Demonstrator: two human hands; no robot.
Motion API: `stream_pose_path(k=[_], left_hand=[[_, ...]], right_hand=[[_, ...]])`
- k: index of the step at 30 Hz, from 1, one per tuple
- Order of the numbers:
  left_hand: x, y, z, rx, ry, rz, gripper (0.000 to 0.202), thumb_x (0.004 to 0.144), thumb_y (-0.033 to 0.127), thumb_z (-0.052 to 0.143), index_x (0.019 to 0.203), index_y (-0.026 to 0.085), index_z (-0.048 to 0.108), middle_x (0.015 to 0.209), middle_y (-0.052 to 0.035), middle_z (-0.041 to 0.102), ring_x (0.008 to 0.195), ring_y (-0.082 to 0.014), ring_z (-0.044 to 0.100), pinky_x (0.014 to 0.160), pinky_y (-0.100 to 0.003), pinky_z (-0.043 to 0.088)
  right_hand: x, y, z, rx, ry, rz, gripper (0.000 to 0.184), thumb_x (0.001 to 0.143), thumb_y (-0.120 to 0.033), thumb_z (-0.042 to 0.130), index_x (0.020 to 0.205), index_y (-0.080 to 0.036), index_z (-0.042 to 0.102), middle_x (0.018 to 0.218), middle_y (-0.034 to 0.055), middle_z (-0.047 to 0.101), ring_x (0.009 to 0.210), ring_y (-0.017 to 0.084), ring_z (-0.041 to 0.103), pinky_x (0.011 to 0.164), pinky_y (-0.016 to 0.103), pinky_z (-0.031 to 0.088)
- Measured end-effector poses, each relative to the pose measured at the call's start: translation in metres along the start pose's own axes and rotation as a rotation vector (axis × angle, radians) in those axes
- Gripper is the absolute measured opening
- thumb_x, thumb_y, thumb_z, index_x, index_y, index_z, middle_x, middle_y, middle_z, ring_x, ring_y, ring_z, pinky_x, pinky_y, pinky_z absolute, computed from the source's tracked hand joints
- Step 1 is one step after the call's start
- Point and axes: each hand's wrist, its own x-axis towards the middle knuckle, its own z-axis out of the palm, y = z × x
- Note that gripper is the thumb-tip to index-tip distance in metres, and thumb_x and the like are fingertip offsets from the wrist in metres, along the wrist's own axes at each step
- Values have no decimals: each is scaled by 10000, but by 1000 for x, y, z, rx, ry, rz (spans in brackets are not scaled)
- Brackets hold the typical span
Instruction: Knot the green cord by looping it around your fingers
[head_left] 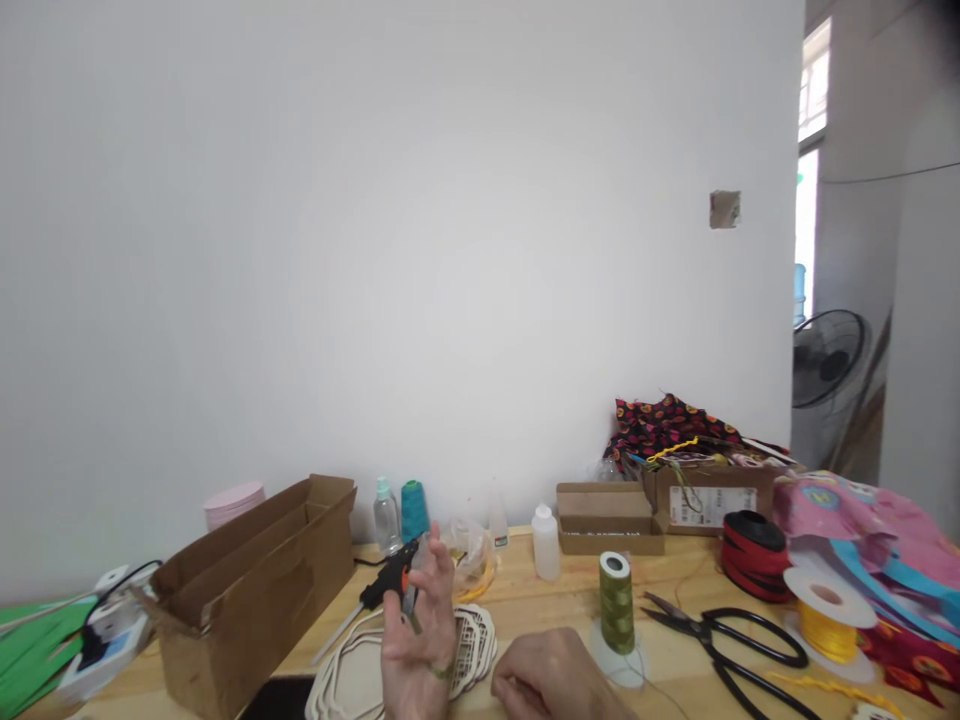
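My left hand (421, 640) is raised palm up, its fingers partly curled round a small narrow greyish-green piece (410, 606) whose kind I cannot make out. A thin green strip (441, 671) lies across the heel of that palm. My right hand (553, 672) is closed low over the table; whatever its fingers pinch, if anything, is hidden. Pale cut-out wooden frames (352, 660) lie beside and behind my left hand, some with lattice patterns. Just beyond it rests a black glue gun (394, 575). Right of my right hand stands a green thread spool (616, 605).
A long cardboard box (247, 610) stands left, near a power strip (112, 650). Bottles, including a white squeeze bottle (546, 543), line the wall. Large black scissors (720, 640), a yellow cord spool (829, 620) and a red ribbon roll (754, 557) lie right.
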Motion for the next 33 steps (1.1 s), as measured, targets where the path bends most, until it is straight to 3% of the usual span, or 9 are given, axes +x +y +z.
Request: stream_pose_path(k=[4,7,10,12,14,18,22,26,33], left_hand=[[0,-1,1,-28,-3,-31,562,830,500,133,1325,235,119,1176,-136,493,876,-89,585,370,-54,438],[0,1,-1,56,13,-23,574,822,518,162,1326,246,122,1194,-116,495,938,-92,565,470,-78,479],[3,-2,-3,234,15,-34,616,791,560,250,1321,257,170,1206,-90,509,1069,-136,493,753,-227,495],[7,-6,-4,355,7,-20,666,755,601,290,1313,246,213,1227,-80,499,1144,-175,424,913,-363,390],[10,-9,-8,443,14,7,706,727,635,298,1297,221,271,1261,-83,467,1187,-208,365,980,-435,278],[14,-14,-17,564,65,37,720,700,670,286,1252,214,371,1284,-110,434,1207,-260,325,1002,-489,174],[16,-21,-23,649,150,17,720,709,665,272,1264,214,350,1261,-175,445,1151,-297,400,960,-537,203],[16,-31,-24,751,249,73,717,734,632,282,1286,175,309,1240,-217,451,1109,-274,450,939,-475,272],[16,-37,-23,833,329,139,685,742,607,319,1278,181,329,1243,-206,451,1122,-271,435,921,-422,307]], right_hand=[[0,0,0,18,49,17,176,667,-83,469,630,-166,620,584,13,652,507,84,548,483,155,295],[-2,1,0,49,77,18,181,676,-95,463,629,-181,615,584,0,647,499,84,540,483,157,294],[-3,4,3,114,124,72,176,674,-152,495,784,-208,621,533,-28,614,462,91,512,468,159,294],[-3,6,6,150,154,117,269,636,-185,541,897,-216,601,491,-47,577,432,97,486,450,161,289],[-2,6,8,154,192,130,282,606,-175,547,878,-214,612,463,-53,545,411,96,459,440,163,284],[1,2,12,148,251,144,197,629,-162,499,763,-208,636,441,-52,496,378,84,404,441,163,290],[3,0,18,170,181,285,220,599,-220,578,812,-182,612,415,-65,454,385,97,398,425,169,275],[5,2,24,193,152,384,184,579,-177,590,763,-183,597,435,-66,473,418,97,420,440,160,279],[5,3,19,188,141,387,89,596,-185,596,684,-188,602,453,-62,507,448,90,450,465,158,287]])
